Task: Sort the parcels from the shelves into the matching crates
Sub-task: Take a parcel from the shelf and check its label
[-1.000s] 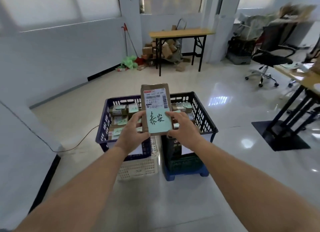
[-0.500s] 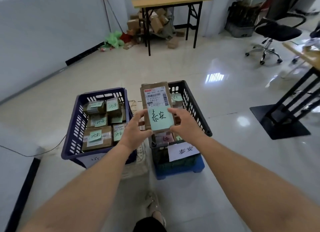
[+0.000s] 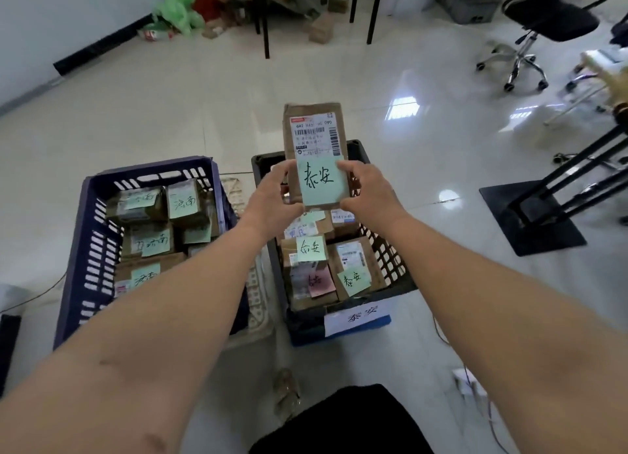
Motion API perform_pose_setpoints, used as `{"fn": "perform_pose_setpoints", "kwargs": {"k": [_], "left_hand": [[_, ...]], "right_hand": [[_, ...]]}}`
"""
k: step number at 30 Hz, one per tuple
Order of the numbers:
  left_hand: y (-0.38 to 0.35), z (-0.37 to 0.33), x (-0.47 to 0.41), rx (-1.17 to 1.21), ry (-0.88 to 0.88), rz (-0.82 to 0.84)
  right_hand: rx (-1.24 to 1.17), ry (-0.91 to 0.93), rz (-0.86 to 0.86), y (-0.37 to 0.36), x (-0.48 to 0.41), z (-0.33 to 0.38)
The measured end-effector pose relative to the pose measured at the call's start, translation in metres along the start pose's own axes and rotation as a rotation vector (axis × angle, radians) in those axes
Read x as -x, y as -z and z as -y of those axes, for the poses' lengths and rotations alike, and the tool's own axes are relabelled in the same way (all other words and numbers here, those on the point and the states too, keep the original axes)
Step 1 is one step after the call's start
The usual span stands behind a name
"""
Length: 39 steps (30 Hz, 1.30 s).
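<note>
A flat brown parcel [image 3: 315, 137] with a white shipping label and a green handwritten note is held upright over the black crate [image 3: 390, 267]. My left hand [image 3: 272, 195] grips its lower left edge, my right hand [image 3: 367, 192] its lower right edge. The black crate holds several parcels with green notes bearing the same characters, and a white paper sign [image 3: 356, 316] hangs on its front. To its left the blue crate [image 3: 91, 250] holds several parcels with green notes in different characters.
A white basket [image 3: 255, 304] sits between and under the crates. Black table legs with a base plate [image 3: 533, 216] stand to the right, an office chair [image 3: 530, 25] at the far right. A folding table's legs [image 3: 265, 15] and loose boxes are at the back.
The view has tilted down and come closer to the crates. The parcel, still in both hands, now hovers over the back of the black crate.
</note>
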<state>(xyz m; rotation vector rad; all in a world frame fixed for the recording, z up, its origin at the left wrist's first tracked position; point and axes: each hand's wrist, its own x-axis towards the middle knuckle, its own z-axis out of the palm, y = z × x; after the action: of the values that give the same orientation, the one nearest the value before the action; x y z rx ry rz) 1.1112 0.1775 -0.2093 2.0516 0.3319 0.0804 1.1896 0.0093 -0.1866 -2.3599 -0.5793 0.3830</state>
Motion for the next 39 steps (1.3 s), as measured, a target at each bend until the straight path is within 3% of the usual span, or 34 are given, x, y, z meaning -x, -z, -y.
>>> {"fn": "perform_pose_setpoints", "kwargs": {"k": [5,11,24,39], "left_hand": [[-0.03,0.018,-0.025,0.065,0.076,0.028],[-0.088,0.046,-0.022,-0.109,0.189,0.033],[-0.232,0.117,-0.024,-0.263,0.461,0.304],[-0.28,0.17,-0.064,-0.412,0.514,0.395]], "right_hand": [[0.024,-0.025,0.047,-0.004,-0.026,-0.033],[0.041,-0.092,0.195,-0.031,-0.027,-0.096],[0.276,-0.233,0.532,-0.075,-0.015,-0.234],[0.432,-0.311,0.679,-0.13,-0.064,-0.276]]}}
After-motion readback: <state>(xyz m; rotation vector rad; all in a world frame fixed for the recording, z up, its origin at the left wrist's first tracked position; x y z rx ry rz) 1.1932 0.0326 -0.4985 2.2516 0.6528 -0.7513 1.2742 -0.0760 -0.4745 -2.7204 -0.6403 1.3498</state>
